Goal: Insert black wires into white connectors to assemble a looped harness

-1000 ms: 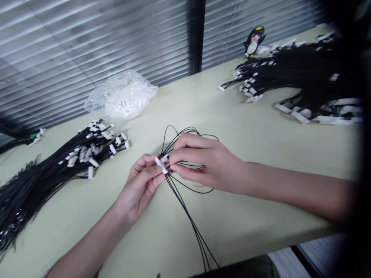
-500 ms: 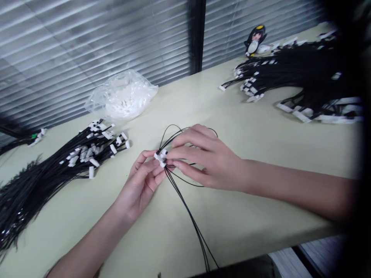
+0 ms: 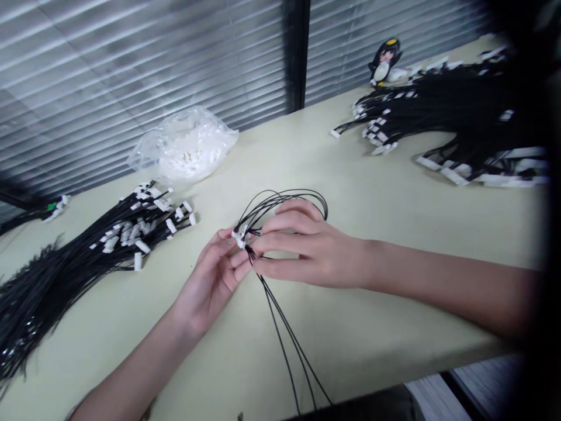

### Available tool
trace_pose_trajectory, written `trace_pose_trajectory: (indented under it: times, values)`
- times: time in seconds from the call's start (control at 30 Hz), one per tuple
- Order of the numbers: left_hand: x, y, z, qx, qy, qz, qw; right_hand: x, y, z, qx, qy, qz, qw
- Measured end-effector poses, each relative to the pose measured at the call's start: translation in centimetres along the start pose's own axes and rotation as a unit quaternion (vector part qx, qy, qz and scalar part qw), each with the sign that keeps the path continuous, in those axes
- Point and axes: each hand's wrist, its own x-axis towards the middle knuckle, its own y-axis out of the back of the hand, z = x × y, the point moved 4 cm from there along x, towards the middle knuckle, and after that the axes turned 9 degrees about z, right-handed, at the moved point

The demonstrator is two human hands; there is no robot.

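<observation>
Between the fingertips of my left hand (image 3: 215, 264) is a small white connector (image 3: 239, 237), pinched at its left side. Thin black wires (image 3: 302, 192) leave it, loop up and around behind my right hand (image 3: 302, 241), and several strands hang down to the table's front edge. My right hand is closed on the wires just right of the connector, thumb mostly hidden behind its fingers. A short dark cluster of wire (image 3: 250, 252) shows just below the connector, at the right fingertips.
Left lies a bundle of black wires with white connectors (image 3: 127, 231); a larger similar pile (image 3: 456, 111) is at the back right. A clear plastic bag of white parts (image 3: 188, 149) sits by the blinds (image 3: 131, 70). A penguin figurine (image 3: 384, 63) stands at the back.
The wire loop behind my right hand looks fuller and rounder. My right fingers have shifted slightly left and down along the wires, and the hanging strands have spread. The left hand stays nearly in place.
</observation>
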Motion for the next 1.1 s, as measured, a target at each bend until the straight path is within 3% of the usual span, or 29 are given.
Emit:
trace_pose_trajectory:
  times: [0.27, 0.37, 0.43, 0.5, 0.6, 0.73, 0.83, 0.9, 0.97, 1.1]
  values:
    - [-0.2, -0.3, -0.1, 0.013, 0.003, 0.0, 1.0, 0.3, 0.0, 0.4, 0.063, -0.096, 0.017, 0.993]
    - [-0.1, -0.3, -0.2, 0.019, 0.003, 0.004, 1.0, 0.5, 0.3, 1.0, 0.137, -0.2, 0.034, 0.97]
    - [0.0, -0.1, -0.2, 0.021, 0.003, 0.013, 1.0, 0.4, 0.4, 1.9, 0.182, -0.299, 0.052, 0.935]
    - [0.1, 0.0, -0.1, 0.018, 0.001, 0.022, 1.0, -0.1, 0.2, 3.1, 0.222, -0.41, 0.088, 0.88]
    - [0.1, 0.1, -0.1, 0.017, -0.01, 0.027, 0.999, -1.4, -0.3, 5.5, 0.282, -0.553, 0.172, 0.765]
    - [-0.1, 0.1, 0.0, 0.036, -0.025, 0.026, 0.999, -4.3, -1.1, 9.4, 0.374, -0.691, 0.265, 0.558]
    - [-0.2, 0.1, 0.0, 0.04, -0.033, 0.029, 0.998, -6.3, -0.8, 12.4, 0.389, -0.738, 0.274, 0.478]
    - [-0.2, 0.1, 0.0, 0.042, -0.036, 0.029, 0.998, -7.3, -0.2, 14.2, 0.379, -0.754, 0.288, 0.453]
    - [-0.2, 0.1, 0.0, 0.044, -0.036, 0.029, 0.998, -7.8, 0.5, 15.4, 0.364, -0.754, 0.312, 0.449]
    - [-0.2, 0.3, 0.0, 0.043, -0.034, 0.027, 0.998, -6.9, 1.4, 15.4, 0.336, -0.727, 0.334, 0.498]
